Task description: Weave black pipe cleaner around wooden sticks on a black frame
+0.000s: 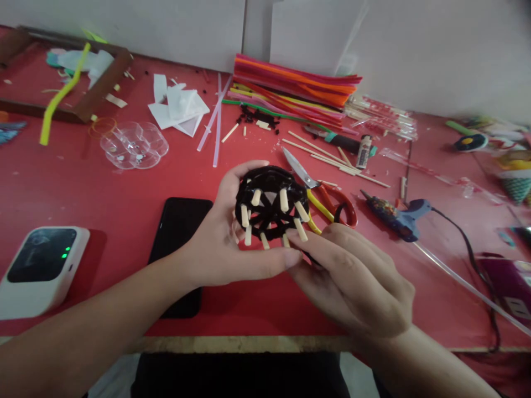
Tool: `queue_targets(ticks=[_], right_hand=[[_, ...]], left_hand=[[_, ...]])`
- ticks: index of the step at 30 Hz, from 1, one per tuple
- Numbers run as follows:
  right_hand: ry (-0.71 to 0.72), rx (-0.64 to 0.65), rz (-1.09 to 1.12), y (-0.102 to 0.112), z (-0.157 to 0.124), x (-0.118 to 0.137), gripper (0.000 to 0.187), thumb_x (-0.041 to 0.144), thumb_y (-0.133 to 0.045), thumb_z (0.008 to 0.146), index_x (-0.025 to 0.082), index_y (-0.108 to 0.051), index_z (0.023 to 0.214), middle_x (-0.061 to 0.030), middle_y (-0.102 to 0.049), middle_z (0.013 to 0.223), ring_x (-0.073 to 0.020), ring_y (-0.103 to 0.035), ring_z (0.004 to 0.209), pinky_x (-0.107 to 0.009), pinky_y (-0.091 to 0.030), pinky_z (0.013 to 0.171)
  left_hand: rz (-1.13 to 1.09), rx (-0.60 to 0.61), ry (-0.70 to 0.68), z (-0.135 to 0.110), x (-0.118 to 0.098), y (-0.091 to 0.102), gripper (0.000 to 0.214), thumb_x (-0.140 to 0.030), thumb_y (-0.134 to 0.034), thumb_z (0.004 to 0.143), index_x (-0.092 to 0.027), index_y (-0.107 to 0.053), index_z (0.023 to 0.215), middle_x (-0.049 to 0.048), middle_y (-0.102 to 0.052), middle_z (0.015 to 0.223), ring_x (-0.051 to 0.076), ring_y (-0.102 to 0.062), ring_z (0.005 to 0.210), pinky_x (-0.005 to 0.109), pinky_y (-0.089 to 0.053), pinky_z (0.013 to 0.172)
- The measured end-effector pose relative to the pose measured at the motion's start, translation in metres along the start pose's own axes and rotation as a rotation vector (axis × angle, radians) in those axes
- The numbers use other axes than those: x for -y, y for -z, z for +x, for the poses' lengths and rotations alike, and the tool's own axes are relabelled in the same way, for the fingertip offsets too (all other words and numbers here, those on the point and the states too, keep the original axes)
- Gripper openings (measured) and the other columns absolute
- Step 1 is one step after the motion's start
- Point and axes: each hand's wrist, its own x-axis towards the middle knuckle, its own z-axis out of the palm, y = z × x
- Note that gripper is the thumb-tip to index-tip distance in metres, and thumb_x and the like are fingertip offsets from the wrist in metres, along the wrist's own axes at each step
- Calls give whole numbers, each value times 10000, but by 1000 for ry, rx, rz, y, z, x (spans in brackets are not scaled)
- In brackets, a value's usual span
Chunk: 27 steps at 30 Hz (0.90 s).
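Note:
A round black woven piece [270,200], stuck through with several short pale wooden sticks, is held above the red table [83,188]. My left hand [226,243] cups it from the left and below, thumb under it and fingers curled over its far edge. My right hand [352,276] comes in from the right, its fingertips closed on the piece's lower right edge beside a stick. Under my left wrist lies a black phone [176,232].
Scissors with red and yellow handles [319,193] and a blue glue gun [398,218] with its cord lie just right of the hands. A stack of coloured pipe cleaners [294,88], loose sticks, paper scraps, a clear plastic tray [133,146] and a white device [39,268] surround them.

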Motion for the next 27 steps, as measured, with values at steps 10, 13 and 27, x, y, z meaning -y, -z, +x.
queue_targets(ticks=[10,13,27], right_hand=[[-54,-14,-14,-5,3,1,101,119,-710,918,203,-744,962,8,-688,644,-119,-582,517,-255,-562,542],[-65,-78,2,-6,3,1,132,93,-750,884,196,-736,965,11,-683,629,-121,-590,513,-258,-554,521],[-19,-108,2,-5,-1,-1,231,57,-776,838,157,-732,1042,18,-649,626,-132,-592,540,-287,-551,524]], left_hand=[[-24,-5,-24,3,-1,-2,810,-54,-883,694,-349,-453,1315,-45,-701,1198,161,-741,1046,282,-585,966],[-56,9,-13,3,-1,-3,847,-67,-890,677,-349,-444,1340,-19,-669,1296,193,-708,1166,288,-573,996],[82,-139,-118,3,1,-5,672,-137,-846,759,-331,-472,1282,-8,-621,1264,167,-696,1078,236,-590,859]])
